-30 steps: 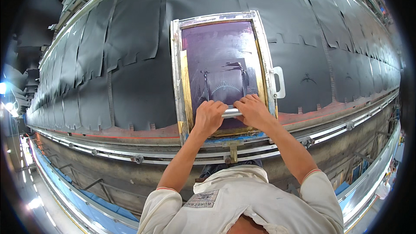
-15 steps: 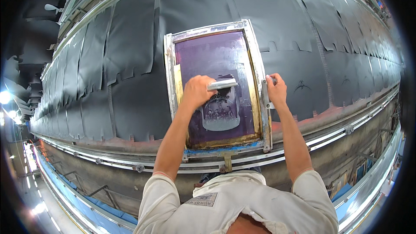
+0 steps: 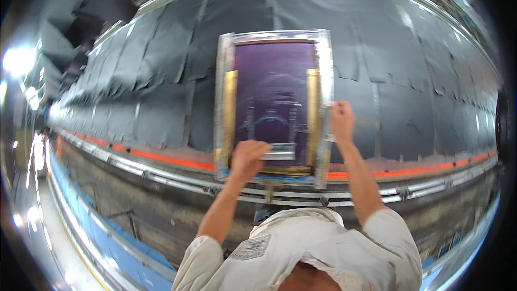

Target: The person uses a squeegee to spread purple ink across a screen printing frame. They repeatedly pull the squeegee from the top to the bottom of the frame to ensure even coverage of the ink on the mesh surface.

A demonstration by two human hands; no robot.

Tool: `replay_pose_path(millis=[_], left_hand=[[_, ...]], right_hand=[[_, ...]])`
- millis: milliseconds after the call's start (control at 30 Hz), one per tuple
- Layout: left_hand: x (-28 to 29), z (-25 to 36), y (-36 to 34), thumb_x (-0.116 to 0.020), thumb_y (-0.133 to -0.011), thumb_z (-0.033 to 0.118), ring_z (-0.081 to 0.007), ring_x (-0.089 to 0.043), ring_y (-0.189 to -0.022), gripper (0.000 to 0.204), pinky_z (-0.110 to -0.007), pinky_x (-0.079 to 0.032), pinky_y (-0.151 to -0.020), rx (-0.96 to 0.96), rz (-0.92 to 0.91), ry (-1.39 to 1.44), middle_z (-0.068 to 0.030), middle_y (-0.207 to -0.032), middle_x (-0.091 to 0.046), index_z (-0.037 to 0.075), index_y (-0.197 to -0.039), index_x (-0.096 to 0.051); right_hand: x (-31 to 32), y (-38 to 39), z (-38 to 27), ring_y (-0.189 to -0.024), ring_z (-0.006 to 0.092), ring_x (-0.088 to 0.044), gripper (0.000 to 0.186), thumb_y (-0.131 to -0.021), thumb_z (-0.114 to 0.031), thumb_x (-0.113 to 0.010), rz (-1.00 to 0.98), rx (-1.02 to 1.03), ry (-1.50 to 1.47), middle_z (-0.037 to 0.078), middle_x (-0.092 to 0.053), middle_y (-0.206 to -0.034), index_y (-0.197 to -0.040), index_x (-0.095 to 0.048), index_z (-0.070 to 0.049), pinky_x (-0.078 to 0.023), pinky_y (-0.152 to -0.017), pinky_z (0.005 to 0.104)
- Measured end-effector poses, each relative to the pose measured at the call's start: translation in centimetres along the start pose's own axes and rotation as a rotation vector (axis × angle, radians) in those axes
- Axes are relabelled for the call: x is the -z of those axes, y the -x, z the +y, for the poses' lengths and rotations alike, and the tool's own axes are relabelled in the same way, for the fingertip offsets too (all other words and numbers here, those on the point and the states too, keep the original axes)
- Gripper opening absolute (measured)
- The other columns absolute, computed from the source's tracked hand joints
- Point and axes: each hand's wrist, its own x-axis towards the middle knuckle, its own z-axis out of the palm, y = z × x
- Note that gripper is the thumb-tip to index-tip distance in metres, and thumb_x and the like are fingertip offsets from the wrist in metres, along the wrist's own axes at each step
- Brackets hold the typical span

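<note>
A rectangular screen-printing frame (image 3: 225, 54) with silver edges, yellow strips and purple mesh (image 3: 272, 75) lies on the long table, blurred by motion. A faint curved design shows on the mesh. My left hand (image 3: 249, 156) is closed on a silver squeegee (image 3: 281, 152) lying crosswise over the mesh near the frame's near end. My right hand (image 3: 342, 121) is closed at the frame's right edge, on the side handle, which is mostly hidden by the fingers.
Dark sheets (image 3: 151, 48) cover the long table in rows on both sides of the frame. A red-edged strip (image 3: 388, 173) and metal rail (image 3: 134, 168) run along the near edge. A blue-topped surface (image 3: 91, 221) lies behind me, and bright lights (image 3: 19, 60) are at left.
My right hand has left the squeegee for the frame's right side. My left hand carried the squeegee toward the middle of the mesh, then back to the near end. The view has shifted.
</note>
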Motion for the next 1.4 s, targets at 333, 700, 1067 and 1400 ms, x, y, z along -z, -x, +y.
replay_pose_path(millis=[333, 700, 1067, 1400], left_hand=[[-11.0, 13.4, -10.2, -0.084, -0.07, 0.011, -0.0256, -0.069, -0.087, 0.026, -0.043, -0.047, -0.082, 0.104, -0.168, -0.123, -0.0018, -0.094, -0.076, 0.015, -0.095, -0.078], [-11.4, 8.9, -18.4, -0.085, -0.074, 0.024, -0.0345, -0.068, -0.083, 0.02, -0.047, -0.051, -0.081, 0.087, -0.289, 0.072, -0.0084, -0.087, -0.073, 0.012, -0.086, -0.075], [-12.0, 5.6, -23.8, -0.086, -0.071, 0.018, -0.0328, -0.069, -0.081, 0.018, -0.044, -0.049, -0.073, 0.034, -0.178, -0.028, -0.0074, -0.086, -0.075, 0.012, -0.087, -0.079], [-11.9, 11.8, -11.0, -0.085, -0.066, 0.01, -0.0258, -0.068, -0.079, 0.025, -0.041, -0.045, -0.073, 0.023, -0.243, -0.013, -0.0024, -0.087, -0.074, 0.015, -0.088, -0.075]], right_hand=[[14.7, -8.9, 7.1, -0.068, 0.0295, -0.067, 0.024, -0.097, -0.028, -0.068, 0.009, -0.014, -0.084, 0.017, -0.07, -0.076, -0.104, -0.07, -0.005, -0.051, -0.068, 0.0417], [15.7, -11.5, 4.2, -0.097, 0.0379, -0.07, 0.034, -0.094, -0.039, -0.071, -0.066, 0.458, 0.388, 0.018, -0.074, -0.092, -0.105, -0.072, -0.007, -0.054, -0.088, 0.0484], [7.3, -11.9, -2.3, -0.094, 0.0347, -0.068, 0.019, -0.08, -0.022, -0.079, -0.79, 0.723, 0.712, 0.012, -0.072, -0.086, -0.09, -0.07, -0.008, -0.05, -0.089, 0.0458], [12.7, 0.9, 0.8, -0.092, 0.0288, -0.068, 0.02, -0.072, -0.017, -0.078, -0.829, 0.801, 0.709, 0.009, -0.072, -0.084, -0.089, -0.071, -0.01, -0.047, -0.089, 0.0427]])
